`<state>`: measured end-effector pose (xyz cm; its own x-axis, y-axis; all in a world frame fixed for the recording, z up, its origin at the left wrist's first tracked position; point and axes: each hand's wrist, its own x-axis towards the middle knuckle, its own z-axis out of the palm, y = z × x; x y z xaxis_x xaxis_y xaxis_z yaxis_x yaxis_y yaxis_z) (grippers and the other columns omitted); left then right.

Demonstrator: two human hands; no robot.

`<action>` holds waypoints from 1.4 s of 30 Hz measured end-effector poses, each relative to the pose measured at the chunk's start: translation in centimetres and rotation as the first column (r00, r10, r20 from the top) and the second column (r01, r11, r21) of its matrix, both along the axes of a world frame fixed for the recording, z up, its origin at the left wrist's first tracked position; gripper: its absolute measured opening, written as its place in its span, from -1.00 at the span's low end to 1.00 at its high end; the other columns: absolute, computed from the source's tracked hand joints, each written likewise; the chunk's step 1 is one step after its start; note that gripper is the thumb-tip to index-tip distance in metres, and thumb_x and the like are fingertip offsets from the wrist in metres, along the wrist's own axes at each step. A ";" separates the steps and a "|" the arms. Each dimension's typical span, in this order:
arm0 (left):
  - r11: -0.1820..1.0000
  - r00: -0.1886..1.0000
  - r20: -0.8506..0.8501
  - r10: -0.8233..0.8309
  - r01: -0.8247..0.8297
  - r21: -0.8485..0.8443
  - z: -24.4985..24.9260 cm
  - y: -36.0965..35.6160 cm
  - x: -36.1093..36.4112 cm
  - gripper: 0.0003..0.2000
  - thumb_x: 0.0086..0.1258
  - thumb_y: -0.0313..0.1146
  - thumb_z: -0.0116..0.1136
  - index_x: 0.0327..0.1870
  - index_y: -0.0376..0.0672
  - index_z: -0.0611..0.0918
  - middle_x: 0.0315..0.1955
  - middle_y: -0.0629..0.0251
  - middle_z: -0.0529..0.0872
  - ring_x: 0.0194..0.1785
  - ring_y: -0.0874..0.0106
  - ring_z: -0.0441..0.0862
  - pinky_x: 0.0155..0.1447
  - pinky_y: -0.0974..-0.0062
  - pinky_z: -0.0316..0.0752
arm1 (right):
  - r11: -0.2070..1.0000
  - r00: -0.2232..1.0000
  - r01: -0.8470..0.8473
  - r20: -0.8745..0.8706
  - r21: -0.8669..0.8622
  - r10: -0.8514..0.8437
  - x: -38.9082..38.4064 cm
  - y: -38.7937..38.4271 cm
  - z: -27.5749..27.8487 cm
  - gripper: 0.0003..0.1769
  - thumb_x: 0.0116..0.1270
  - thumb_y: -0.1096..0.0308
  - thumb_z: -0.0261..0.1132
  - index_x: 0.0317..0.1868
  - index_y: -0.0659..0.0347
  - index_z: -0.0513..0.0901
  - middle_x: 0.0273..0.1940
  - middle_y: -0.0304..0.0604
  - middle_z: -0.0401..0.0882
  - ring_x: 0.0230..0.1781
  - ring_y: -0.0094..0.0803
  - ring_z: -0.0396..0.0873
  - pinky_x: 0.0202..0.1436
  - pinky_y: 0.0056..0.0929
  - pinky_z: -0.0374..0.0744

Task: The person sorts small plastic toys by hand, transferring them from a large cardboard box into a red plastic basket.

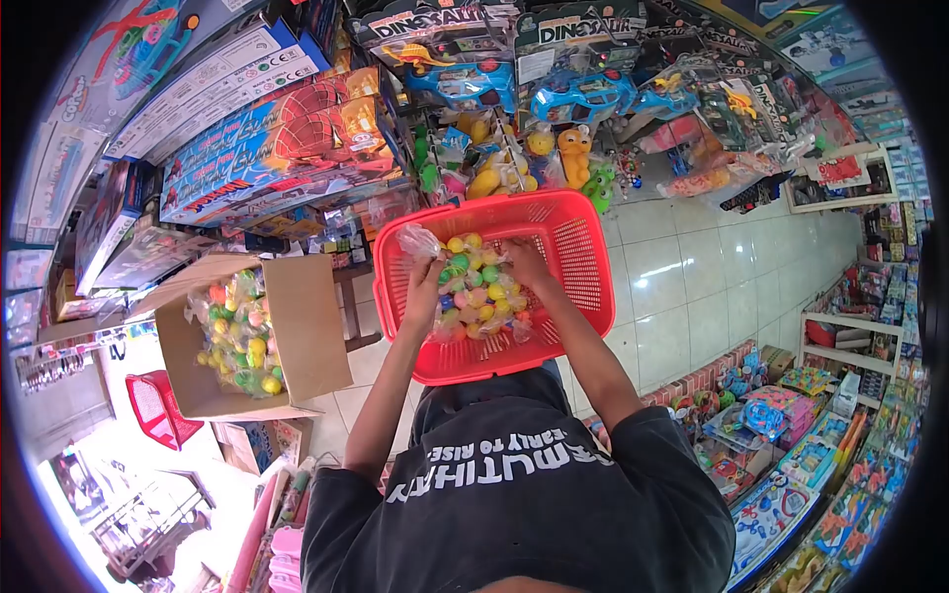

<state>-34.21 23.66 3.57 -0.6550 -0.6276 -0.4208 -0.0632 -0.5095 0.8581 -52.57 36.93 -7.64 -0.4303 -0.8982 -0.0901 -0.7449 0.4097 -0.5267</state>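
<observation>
A clear plastic bag of small colourful balls (479,296), mostly yellow, green and pink, lies in a red plastic basket (583,247) in front of my body. At the bag's left side, my left hand (425,292) has its fingers closed on the plastic, near a crumpled clear end (417,240). My right hand (527,265) grips the bag's upper right side with bent fingers, partly hidden by the hand itself. Left of the basket, an open cardboard box (306,341) contains more bagged balls (242,336) in similar colours.
Boxed toys (287,148) are stacked at the upper left. Packaged dinosaur toys (583,89) hang beyond the basket. A wooden stool (351,306) stands between box and basket. Tiled floor (682,277) extends right, towards shelves. Packed toys (771,420) lie at the lower right.
</observation>
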 end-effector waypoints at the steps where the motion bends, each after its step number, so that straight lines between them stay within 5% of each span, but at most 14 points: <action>1: 1.000 1.000 0.002 0.008 -0.008 -0.002 -0.3 0.0 -0.2 -0.79 0.37 -0.30 -0.02 -0.14 -0.23 0.55 -0.21 0.36 0.54 -0.07 0.53 0.45 0.04 0.55 0.33 | 1.000 0.999 -0.012 0.033 0.007 0.012 -0.1 0.0 -0.1 -0.68 0.04 0.38 0.28 -0.16 0.16 0.46 -0.14 -0.02 0.51 -0.02 0.02 0.42 0.10 -0.15 0.37; 5: 0.998 0.999 0.027 -0.046 0.046 -0.030 -1.8 0.2 -1.1 -0.77 0.33 -0.31 0.03 -0.09 -0.24 0.55 -0.19 0.34 0.54 -0.09 0.53 0.44 0.03 0.58 0.30 | 0.994 0.982 0.105 0.160 -0.029 -0.099 -0.1 0.5 -0.1 -0.63 0.05 0.36 0.28 -0.09 0.12 0.46 -0.09 -0.01 0.51 0.03 -0.05 0.42 0.16 -0.21 0.34; 7: 0.998 0.997 0.043 -0.066 0.066 0.014 -3.0 0.2 -1.6 -0.75 0.31 -0.32 0.05 -0.07 -0.24 0.54 -0.18 0.33 0.54 -0.09 0.53 0.43 0.02 0.59 0.30 | 0.993 0.968 -0.105 0.223 -0.048 0.113 -0.6 0.6 0.6 -0.58 0.06 0.36 0.28 -0.02 0.11 0.45 -0.04 0.01 0.50 0.08 -0.10 0.40 0.17 -0.22 0.34; 10: 0.996 0.998 -0.029 -0.058 0.060 0.059 -3.7 0.3 -2.9 -0.76 0.22 -0.36 0.16 -0.14 -0.24 0.50 -0.26 0.36 0.53 -0.14 0.53 0.44 -0.02 0.56 0.33 | 0.988 0.948 -0.148 0.291 0.052 0.127 -0.9 0.6 0.8 -0.56 0.05 0.39 0.27 0.01 0.12 0.44 -0.02 0.02 0.49 0.10 -0.07 0.40 0.16 -0.20 0.36; 14: 0.948 0.977 0.062 -0.205 0.214 -0.237 -3.3 0.3 -4.6 -0.76 0.15 -0.43 0.21 -0.17 -0.22 0.49 -0.25 0.34 0.54 -0.13 0.51 0.46 -0.03 0.55 0.34 | 0.995 0.924 -0.095 0.370 -0.028 0.099 -1.7 1.2 -1.1 -0.55 0.06 0.46 0.25 0.03 0.17 0.43 -0.02 -0.02 0.51 0.08 -0.16 0.43 0.11 -0.27 0.42; 16: 0.920 0.967 0.135 -0.218 0.250 -0.303 -2.1 0.5 -5.4 -0.73 0.15 -0.44 0.21 -0.14 -0.23 0.48 -0.20 0.32 0.55 -0.11 0.49 0.48 -0.03 0.54 0.37 | 0.978 0.722 0.195 0.686 -0.068 -0.096 -1.7 1.7 -1.7 -0.54 0.08 0.50 0.24 0.05 0.23 0.41 -0.03 -0.06 0.52 0.04 -0.29 0.48 0.05 -0.40 0.46; 19: 0.843 0.893 0.358 -0.271 0.400 -0.360 -2.2 0.3 -6.6 -0.75 0.14 -0.44 0.23 -0.18 -0.22 0.48 -0.26 0.36 0.53 -0.17 0.52 0.47 -0.07 0.55 0.36 | 0.944 0.641 0.329 0.738 -0.013 -0.214 -1.9 2.1 -1.8 -0.56 0.09 0.51 0.24 0.03 0.27 0.42 -0.03 -0.10 0.52 0.00 -0.39 0.50 0.02 -0.48 0.48; 21: 0.859 0.964 0.102 -0.245 0.264 -0.439 -5.9 0.3 -6.8 -0.77 0.17 -0.37 0.23 -0.24 -0.23 0.47 -0.46 0.41 0.50 -0.37 0.56 0.38 -0.23 0.54 0.36 | 0.946 0.660 0.320 0.706 0.047 -0.258 -2.2 1.7 -2.7 -0.58 0.10 0.49 0.25 0.01 0.27 0.44 -0.04 -0.10 0.53 -0.02 -0.39 0.51 0.01 -0.46 0.48; 24: 0.891 0.972 0.058 -0.228 0.233 -0.390 -8.0 0.3 -7.2 -0.80 0.19 -0.36 0.21 -0.30 -0.25 0.48 -0.47 0.41 0.50 -0.39 0.56 0.38 -0.25 0.55 0.36 | 0.959 0.700 0.280 0.671 0.055 -0.243 -1.8 1.2 -3.2 -0.60 0.08 0.47 0.27 -0.01 0.26 0.48 -0.07 -0.08 0.54 -0.03 -0.35 0.51 0.02 -0.43 0.47; 26: 0.855 0.968 0.083 -0.237 0.248 -0.456 -8.3 0.2 -7.2 -0.80 0.20 -0.35 0.21 -0.30 -0.25 0.48 -0.47 0.41 0.50 -0.39 0.57 0.39 -0.26 0.55 0.36 | 0.968 0.720 0.251 0.668 0.002 -0.188 -1.3 0.8 -3.2 -0.59 0.06 0.47 0.27 -0.01 0.25 0.49 -0.08 -0.06 0.55 -0.02 -0.32 0.51 0.04 -0.40 0.46; 28: 0.813 0.964 0.107 -0.245 0.264 -0.518 -7.9 0.0 -7.2 -0.80 0.20 -0.35 0.20 -0.30 -0.26 0.47 -0.48 0.40 0.49 -0.39 0.58 0.39 -0.26 0.55 0.36 | 0.967 0.903 0.132 0.428 -0.217 -0.027 -0.9 0.5 -3.9 -0.53 0.01 0.47 0.28 0.02 0.20 0.48 -0.10 -0.02 0.55 -0.02 -0.21 0.50 0.07 -0.34 0.44; 31: 0.806 0.945 0.154 -0.287 0.326 -0.494 -7.2 0.1 -7.3 -0.81 0.20 -0.47 0.18 -0.25 -0.15 0.41 -0.40 0.45 0.40 -0.27 0.57 0.36 -0.13 0.58 0.33 | 0.977 0.950 0.011 0.309 -0.214 0.057 -0.9 0.2 -4.6 -0.47 -0.03 0.49 0.28 0.06 0.14 0.47 -0.03 0.00 0.49 0.04 -0.10 0.42 0.15 -0.28 0.37; 37: 0.815 0.927 0.132 -0.350 0.371 -0.444 -7.4 0.0 -8.1 -0.78 0.18 -0.48 0.21 -0.29 -0.15 0.37 -0.39 0.41 0.38 -0.29 0.55 0.35 -0.15 0.57 0.32 | 0.998 0.942 -0.051 0.331 -0.042 0.062 -1.8 1.1 -2.7 -0.53 -0.01 0.40 0.28 0.01 0.10 0.50 0.03 -0.02 0.45 0.16 -0.08 0.29 0.23 -0.22 0.28; 42: 0.766 0.924 0.093 -0.372 0.362 -0.531 -10.8 -0.1 -9.4 -0.77 0.17 -0.54 0.19 -0.26 -0.17 0.38 -0.37 0.38 0.40 -0.28 0.55 0.38 -0.17 0.51 0.37 | 0.987 0.934 -0.042 0.344 -0.155 0.094 -1.9 0.9 -3.6 -0.52 -0.02 0.55 0.24 0.00 0.15 0.47 0.01 0.01 0.44 0.08 -0.06 0.39 0.16 -0.27 0.35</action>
<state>-43.58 23.53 -7.25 -0.8850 -0.4581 -0.0827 -0.1350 0.0826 0.9874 -54.45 37.83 -11.24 -0.3321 -0.9388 -0.0918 -0.5266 0.2653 -0.8077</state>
